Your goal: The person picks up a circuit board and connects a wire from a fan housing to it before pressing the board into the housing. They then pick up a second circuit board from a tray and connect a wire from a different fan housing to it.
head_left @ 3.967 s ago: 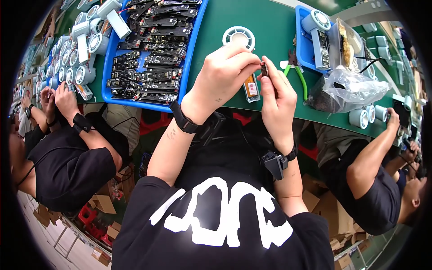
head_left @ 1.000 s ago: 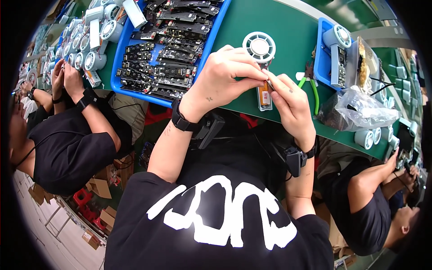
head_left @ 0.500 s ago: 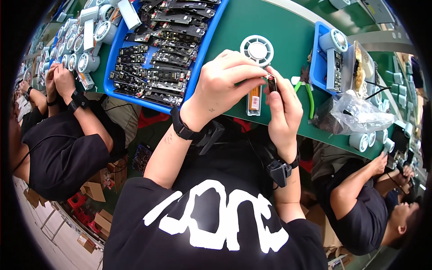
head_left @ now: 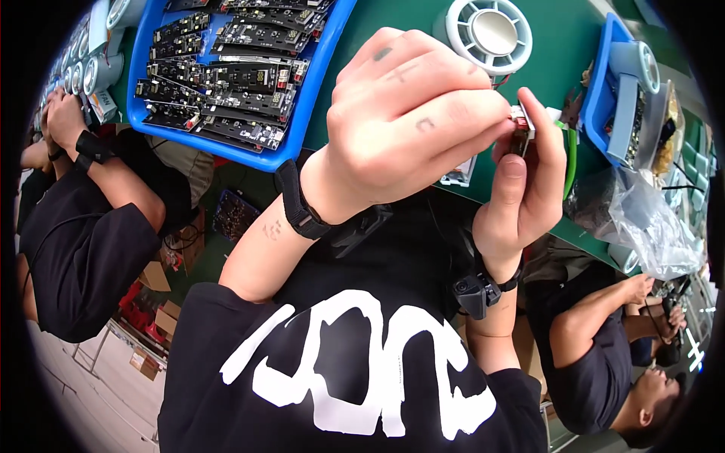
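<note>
My right hand grips a small dark circuit board between thumb and fingers, up off the table. A red and white connector shows at the board's upper end. The fingertips of my left hand are pinched together right beside that connector, on what looks like a wire plug, mostly hidden by the fingers. Just beyond my hands lies a handheld fan with a pale blue round head; red wire shows beneath its rim. My left hand covers most of the fan's handle.
A blue tray of circuit boards stands at left. On the right are green-handled cutters, a blue bin with fan parts and a clear plastic bag. Co-workers sit at left and right.
My view has come closer and shifted, so hands and fan look larger. The board has turned, bringing its red and white connector into view. Both hands keep their pinch.
</note>
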`<state>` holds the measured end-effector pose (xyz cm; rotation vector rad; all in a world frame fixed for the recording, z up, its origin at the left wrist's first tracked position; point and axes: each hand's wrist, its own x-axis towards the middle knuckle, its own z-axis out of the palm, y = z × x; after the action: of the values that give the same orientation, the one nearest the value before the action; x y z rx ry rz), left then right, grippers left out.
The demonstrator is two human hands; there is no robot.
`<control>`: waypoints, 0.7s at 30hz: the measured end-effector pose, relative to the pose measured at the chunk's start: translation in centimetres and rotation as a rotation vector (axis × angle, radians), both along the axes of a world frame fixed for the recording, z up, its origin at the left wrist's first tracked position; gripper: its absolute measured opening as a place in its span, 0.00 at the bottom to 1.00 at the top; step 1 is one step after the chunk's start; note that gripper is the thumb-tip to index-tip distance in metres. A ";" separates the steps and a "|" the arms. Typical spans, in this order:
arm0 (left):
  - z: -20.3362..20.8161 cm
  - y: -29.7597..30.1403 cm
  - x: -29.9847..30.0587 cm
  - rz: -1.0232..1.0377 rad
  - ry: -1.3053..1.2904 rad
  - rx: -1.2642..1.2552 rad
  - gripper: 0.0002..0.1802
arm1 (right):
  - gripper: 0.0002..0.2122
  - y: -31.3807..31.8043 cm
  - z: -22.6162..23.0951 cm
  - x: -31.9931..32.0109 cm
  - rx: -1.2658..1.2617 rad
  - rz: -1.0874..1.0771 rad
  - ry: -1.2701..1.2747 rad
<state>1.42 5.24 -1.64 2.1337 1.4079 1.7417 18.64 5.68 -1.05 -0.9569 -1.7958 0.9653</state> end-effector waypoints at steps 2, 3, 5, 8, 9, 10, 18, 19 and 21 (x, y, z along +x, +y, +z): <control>-0.3 -0.2 0.0 0.028 0.049 0.083 0.15 | 0.21 -0.5 0.1 0.0 0.020 -0.022 -0.044; -0.4 -0.2 0.0 0.040 0.075 0.131 0.15 | 0.23 -0.6 0.0 -0.1 0.036 -0.034 -0.065; -0.7 -0.2 0.0 0.024 0.050 0.124 0.15 | 0.22 -0.4 -0.5 -0.2 0.094 -0.031 -0.055; -0.9 -0.1 -0.1 -0.011 -0.001 0.123 0.15 | 0.19 -0.1 -1.1 -0.3 0.222 -0.030 -0.034; -0.9 -0.2 -0.2 -0.040 -0.020 0.099 0.15 | 0.20 -0.1 -1.2 -0.3 0.218 -0.023 -0.013; -0.8 -0.2 -0.4 -0.069 -0.038 0.075 0.15 | 0.20 -0.1 -1.3 -0.3 0.215 -0.017 0.010; -0.6 0.1 -0.5 -0.180 -0.135 0.018 0.15 | 0.22 1.0 -1.6 0.7 0.258 0.053 0.041; -0.6 0.2 -0.4 -0.192 -0.138 0.021 0.15 | 0.23 1.1 -1.5 0.8 0.236 0.073 0.040; -0.6 0.2 -0.5 -0.195 -0.139 0.013 0.16 | 0.23 1.3 -1.6 0.8 0.250 0.083 0.043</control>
<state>0.93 5.40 -2.19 2.0327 1.1175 1.7891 19.42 6.97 -2.66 -0.7060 -1.8799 0.7818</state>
